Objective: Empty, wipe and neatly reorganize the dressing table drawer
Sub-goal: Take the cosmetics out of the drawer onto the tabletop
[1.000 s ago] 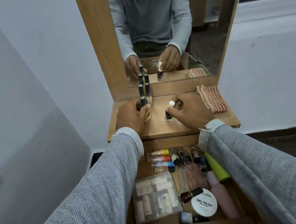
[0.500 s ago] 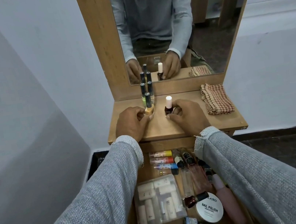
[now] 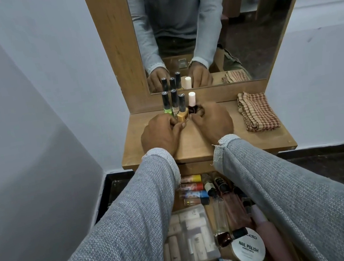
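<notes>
A wooden dressing table (image 3: 258, 146) with an upright mirror (image 3: 239, 19) stands against a pale wall, its drawer (image 3: 194, 168) pulled open below the tabletop and crowded with cosmetics. Inside lie a clear pouch of small tubes (image 3: 189, 239) at the left, a pink bottle (image 3: 272, 238) at the right, a white tub marked "NAIL POLISH" (image 3: 249, 250), and a row of small bottles with coloured caps (image 3: 194, 188) at the back. A checked cloth (image 3: 257, 110) lies folded on the tabletop's right side. Near the mirror's base, four nail polish bottles stand upright in a tight cluster. The person's left hand (image 3: 160, 134), fingers curled, pinches the orange bottle (image 3: 183, 115) at the front. The right hand (image 3: 212, 123), also curled, holds the dark bottle with the white cap (image 3: 192, 106) just beside it. Grey sleeves (image 3: 126, 237) cover both arms.
</notes>
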A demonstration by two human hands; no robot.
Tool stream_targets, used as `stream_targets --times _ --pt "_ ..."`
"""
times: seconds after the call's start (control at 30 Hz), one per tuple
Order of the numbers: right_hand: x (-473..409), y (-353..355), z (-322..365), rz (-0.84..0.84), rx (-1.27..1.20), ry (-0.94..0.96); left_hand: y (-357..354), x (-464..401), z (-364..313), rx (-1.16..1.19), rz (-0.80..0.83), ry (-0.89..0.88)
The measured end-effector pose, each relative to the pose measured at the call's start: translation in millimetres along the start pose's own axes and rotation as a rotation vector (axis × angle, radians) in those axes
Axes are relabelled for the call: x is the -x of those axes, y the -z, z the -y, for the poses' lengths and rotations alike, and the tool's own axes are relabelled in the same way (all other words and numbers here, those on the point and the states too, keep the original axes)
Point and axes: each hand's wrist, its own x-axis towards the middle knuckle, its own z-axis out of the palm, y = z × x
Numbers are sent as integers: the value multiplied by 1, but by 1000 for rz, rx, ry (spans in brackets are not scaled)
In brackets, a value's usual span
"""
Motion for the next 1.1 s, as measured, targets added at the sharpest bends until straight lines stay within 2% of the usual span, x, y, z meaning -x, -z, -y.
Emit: stream_targets --times 0.27,0.53,0.73,0.9,1.03,1.1 --pt "-3 -4 -2 5 -45 82 -8 -7 -7 -27 -26 33" --pt "-2 -1 -3 -1 -53 72 -3 -2 -11 -29 -25 36" --pt "11 6 -10 -2 -156 74 0 20 -8 -1 -7 -79" --pt "33 24 -21 86 -242 115 3 51 2 15 -19 -181" --pt "56 43 -33 142 -304 130 10 86 12 163 4 -254" --pt "66 51 -37 163 -332 135 13 102 16 164 11 -294"
